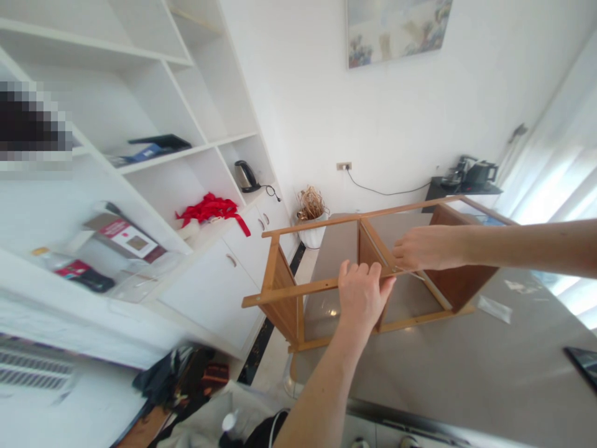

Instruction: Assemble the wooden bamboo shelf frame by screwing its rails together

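Observation:
A wooden shelf frame point(303, 289) lies on its side on the grey table point(433, 361), its panels standing between long rails. My left hand point(362, 292) is closed over the near upper rail, just left of where the middle panel point(370, 246) meets it. Beside it, my right hand point(422, 247) is closed at that same joint, fingers curled down against the rail. A thin, light strip shows just below those fingers; whatever they pinch is hidden.
A small clear plastic bag point(495, 309) lies right of the frame, and a dark flat device point(583, 364) sits at the table's right edge. White shelving point(186, 274) stands on the left, with a kettle point(246, 177) and red ribbon point(212, 208). A potted dry plant point(313, 208) stands behind.

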Tool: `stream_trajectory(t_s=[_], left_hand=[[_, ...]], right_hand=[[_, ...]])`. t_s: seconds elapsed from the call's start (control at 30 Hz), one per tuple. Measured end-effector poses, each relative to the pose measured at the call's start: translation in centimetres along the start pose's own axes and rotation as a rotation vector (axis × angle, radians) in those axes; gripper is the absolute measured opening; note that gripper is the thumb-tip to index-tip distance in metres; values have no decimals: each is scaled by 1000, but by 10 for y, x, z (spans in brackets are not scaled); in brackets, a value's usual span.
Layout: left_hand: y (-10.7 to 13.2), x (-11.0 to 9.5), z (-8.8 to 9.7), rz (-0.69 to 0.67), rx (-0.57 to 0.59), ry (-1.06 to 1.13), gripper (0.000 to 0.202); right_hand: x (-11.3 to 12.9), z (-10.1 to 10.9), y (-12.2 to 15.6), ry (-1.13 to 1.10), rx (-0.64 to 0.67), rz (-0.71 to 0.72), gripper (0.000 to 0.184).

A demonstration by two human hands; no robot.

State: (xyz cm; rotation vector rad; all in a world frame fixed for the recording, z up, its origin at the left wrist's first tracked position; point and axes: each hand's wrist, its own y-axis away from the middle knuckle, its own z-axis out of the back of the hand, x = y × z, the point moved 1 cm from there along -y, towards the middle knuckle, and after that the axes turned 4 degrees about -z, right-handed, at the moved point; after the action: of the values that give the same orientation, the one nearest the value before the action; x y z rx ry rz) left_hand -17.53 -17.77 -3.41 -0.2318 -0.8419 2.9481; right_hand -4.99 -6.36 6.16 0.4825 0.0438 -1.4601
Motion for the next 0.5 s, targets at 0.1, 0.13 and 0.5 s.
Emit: stream_trajectory(t_s=[0.1,0.13,0.5], left_hand=[[0,1,-2,1,15,2,32],[0,1,-2,3,20,2,33],[9,3,0,-14,-45,-18,29]], right_hand=[[3,7,0,40,-28,37,20],[4,8,-1,49,-37,51,21],[15,0,-10,20,-40,-62,16]])
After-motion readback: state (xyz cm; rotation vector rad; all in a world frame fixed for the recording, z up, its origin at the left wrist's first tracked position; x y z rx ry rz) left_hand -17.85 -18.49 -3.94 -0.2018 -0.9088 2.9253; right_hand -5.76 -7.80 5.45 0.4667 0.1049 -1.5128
